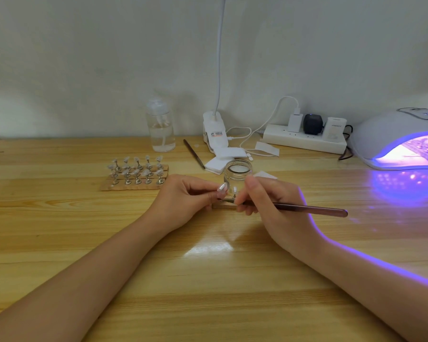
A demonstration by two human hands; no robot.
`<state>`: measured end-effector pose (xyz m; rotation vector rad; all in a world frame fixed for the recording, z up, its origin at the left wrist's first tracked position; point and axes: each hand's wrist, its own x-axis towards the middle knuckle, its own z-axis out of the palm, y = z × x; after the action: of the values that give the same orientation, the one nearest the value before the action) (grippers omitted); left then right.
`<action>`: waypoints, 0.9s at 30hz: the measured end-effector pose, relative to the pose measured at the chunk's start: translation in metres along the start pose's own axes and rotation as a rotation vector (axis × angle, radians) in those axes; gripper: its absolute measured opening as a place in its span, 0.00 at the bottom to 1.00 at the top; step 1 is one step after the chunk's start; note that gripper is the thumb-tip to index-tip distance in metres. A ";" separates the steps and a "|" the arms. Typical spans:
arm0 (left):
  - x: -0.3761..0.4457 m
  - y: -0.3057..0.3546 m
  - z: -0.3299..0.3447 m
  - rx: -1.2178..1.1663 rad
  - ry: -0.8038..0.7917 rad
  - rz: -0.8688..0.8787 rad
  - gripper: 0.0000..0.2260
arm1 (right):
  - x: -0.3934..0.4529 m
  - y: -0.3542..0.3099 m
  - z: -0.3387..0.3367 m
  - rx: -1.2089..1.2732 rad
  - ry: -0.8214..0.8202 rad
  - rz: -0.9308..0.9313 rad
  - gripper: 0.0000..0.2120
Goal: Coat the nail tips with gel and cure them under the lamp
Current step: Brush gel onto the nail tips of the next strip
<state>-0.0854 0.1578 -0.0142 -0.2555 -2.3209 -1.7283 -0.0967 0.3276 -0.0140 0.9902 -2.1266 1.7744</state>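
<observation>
The left hand pinches a nail tip on its stand; the right hand grips a brush whose bristles meet it; a glass jar stands just behind the fingers; a rack of nail tips lies beyond the left hand; the lit curing lamp glows on the surface, far right of the right hand.

head view, forward and down over the table
</observation>
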 end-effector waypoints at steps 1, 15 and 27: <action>0.000 0.000 0.000 -0.006 0.004 -0.005 0.06 | 0.000 0.000 0.000 0.001 0.004 -0.004 0.17; 0.000 -0.001 0.000 0.003 0.034 -0.042 0.07 | 0.001 0.000 -0.001 -0.085 0.090 0.026 0.18; -0.001 0.002 0.000 0.076 0.041 -0.015 0.05 | 0.002 0.002 -0.002 -0.082 0.133 -0.007 0.16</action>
<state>-0.0836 0.1586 -0.0130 -0.1878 -2.3589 -1.6322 -0.1001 0.3291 -0.0134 0.8345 -2.0935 1.6846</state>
